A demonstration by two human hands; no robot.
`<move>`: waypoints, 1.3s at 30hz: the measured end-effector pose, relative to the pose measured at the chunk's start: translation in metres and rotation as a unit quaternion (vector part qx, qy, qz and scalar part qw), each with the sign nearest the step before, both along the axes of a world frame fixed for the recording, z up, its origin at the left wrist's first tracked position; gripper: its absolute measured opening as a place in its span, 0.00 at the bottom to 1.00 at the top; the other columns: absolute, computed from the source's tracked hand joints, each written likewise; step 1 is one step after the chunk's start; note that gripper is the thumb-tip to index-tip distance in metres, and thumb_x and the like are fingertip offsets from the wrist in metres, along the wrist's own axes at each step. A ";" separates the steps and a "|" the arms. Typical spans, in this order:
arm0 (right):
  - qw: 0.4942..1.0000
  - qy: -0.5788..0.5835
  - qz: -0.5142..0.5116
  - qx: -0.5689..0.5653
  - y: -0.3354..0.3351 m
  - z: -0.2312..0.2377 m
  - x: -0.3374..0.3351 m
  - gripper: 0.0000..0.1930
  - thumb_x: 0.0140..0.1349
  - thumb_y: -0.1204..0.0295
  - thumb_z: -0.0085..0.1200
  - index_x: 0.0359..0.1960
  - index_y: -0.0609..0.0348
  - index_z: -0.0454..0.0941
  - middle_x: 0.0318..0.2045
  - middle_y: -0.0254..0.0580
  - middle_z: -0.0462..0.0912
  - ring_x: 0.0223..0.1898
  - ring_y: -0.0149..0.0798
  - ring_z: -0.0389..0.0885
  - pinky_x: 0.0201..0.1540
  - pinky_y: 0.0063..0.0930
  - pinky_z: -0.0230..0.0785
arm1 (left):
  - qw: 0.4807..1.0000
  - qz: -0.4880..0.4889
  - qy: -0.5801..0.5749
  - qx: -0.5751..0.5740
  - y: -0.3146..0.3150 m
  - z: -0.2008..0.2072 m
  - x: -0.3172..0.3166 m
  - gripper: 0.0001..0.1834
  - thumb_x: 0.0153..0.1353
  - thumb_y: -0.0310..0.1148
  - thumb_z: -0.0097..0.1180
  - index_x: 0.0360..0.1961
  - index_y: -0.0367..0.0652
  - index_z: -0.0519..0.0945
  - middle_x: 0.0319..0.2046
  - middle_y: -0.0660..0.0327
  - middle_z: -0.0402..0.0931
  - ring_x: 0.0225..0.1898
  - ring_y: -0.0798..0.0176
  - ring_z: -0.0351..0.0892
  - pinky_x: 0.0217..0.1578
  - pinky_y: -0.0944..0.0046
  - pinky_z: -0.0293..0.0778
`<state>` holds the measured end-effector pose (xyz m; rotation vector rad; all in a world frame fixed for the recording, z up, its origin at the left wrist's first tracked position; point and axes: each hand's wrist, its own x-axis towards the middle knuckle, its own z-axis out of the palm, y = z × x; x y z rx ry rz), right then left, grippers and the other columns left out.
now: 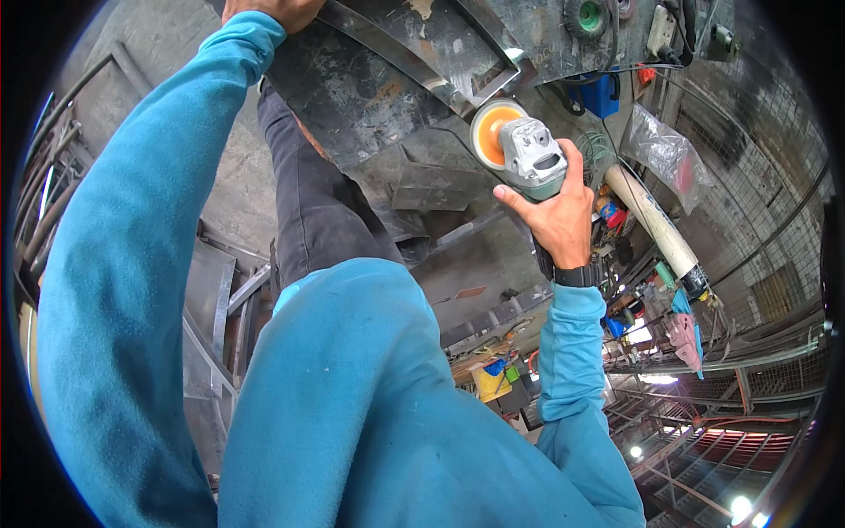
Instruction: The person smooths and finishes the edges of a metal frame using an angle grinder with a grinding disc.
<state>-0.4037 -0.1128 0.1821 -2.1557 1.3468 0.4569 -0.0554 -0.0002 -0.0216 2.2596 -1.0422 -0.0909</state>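
Admittedly, from my remote seat the metal bars (51,198) at far left fade into the dark rim past a grey concrete floor (216,145), and the left hand (275,9) is cut off by the upper edge, so I cannot tell whether its fingers close on the metal frame (396,60) beside it. That frame lies on a scuffed, paint-flecked dark tabletop (352,110), and near its end my right hand (563,220) grips an angle grinder (533,151), disc contact unclear to me. Rightward, a clear plastic bag (660,151), a pale tube (656,224) and wire mesh (757,207) crowd above glaring lamps (741,508).
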 end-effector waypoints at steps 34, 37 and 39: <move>0.993 -0.030 -0.097 0.059 0.018 -0.004 0.001 0.49 0.44 0.55 0.82 0.65 0.59 0.65 0.49 0.55 0.87 0.51 0.45 0.88 0.55 0.39 0.79 | 1.000 -0.005 -0.014 -0.007 -0.001 0.001 0.002 0.30 0.53 0.48 0.65 0.57 0.50 0.78 0.75 0.46 0.55 0.74 0.34 0.55 0.72 0.40 0.55; 0.994 -0.017 -0.099 0.043 0.014 -0.004 0.005 0.49 0.44 0.55 0.82 0.65 0.60 0.65 0.49 0.55 0.87 0.51 0.45 0.88 0.55 0.39 0.79 | 1.000 -0.008 -0.011 -0.013 -0.001 0.000 0.003 0.30 0.53 0.48 0.65 0.57 0.50 0.77 0.75 0.46 0.55 0.74 0.34 0.54 0.72 0.40 0.54; 0.995 -0.012 -0.095 0.022 0.011 -0.006 0.007 0.49 0.45 0.56 0.82 0.64 0.60 0.65 0.48 0.55 0.88 0.50 0.46 0.89 0.54 0.39 0.80 | 1.000 -0.008 -0.001 -0.014 -0.002 0.000 0.001 0.30 0.53 0.48 0.64 0.57 0.50 0.77 0.75 0.46 0.55 0.74 0.34 0.54 0.72 0.40 0.54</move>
